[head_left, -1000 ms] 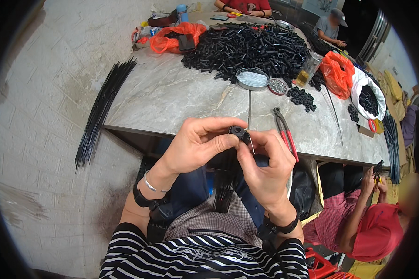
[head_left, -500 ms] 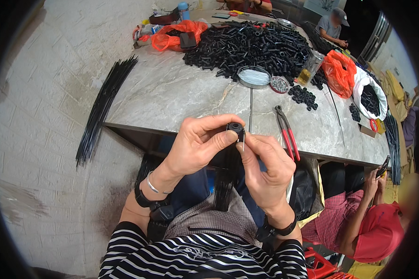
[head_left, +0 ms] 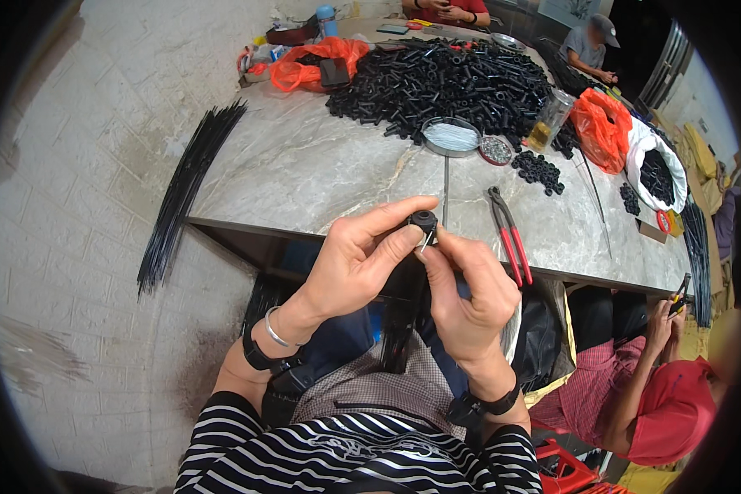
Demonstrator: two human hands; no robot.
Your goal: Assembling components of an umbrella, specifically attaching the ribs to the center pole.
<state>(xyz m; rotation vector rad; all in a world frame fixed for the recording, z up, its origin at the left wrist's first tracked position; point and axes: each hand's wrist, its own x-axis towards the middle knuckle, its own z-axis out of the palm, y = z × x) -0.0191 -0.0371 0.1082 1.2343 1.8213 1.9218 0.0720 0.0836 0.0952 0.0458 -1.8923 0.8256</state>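
Observation:
Above the table's near edge, my left hand (head_left: 356, 257) pinches a small round black plastic fitting (head_left: 423, 219) between thumb and fingers, its ringed end facing up. My right hand (head_left: 471, 300) is closed close against the other side of it. Its thumb and forefinger meet at a thin pale wire (head_left: 426, 242) that sticks out by the fitting. How the wire joins the fitting is hidden by my fingertips. Dark thin strands (head_left: 397, 329) hang below my hands, over my lap. Red-handled pliers (head_left: 509, 237) lie on the table right of my hands.
The stone-patterned table (head_left: 305, 177) carries a large heap of black tubes (head_left: 445, 86), a dish of pale wires (head_left: 451, 137), a small red-rimmed dish (head_left: 495, 150) and black rings (head_left: 538, 171). Long black rods (head_left: 191, 193) overhang its left edge. A co-worker in red (head_left: 671, 412) sits at the right.
The fitting has shifted slightly right and up in my hands. The wire ends, upright and apart before, now slant close together at my right fingertips.

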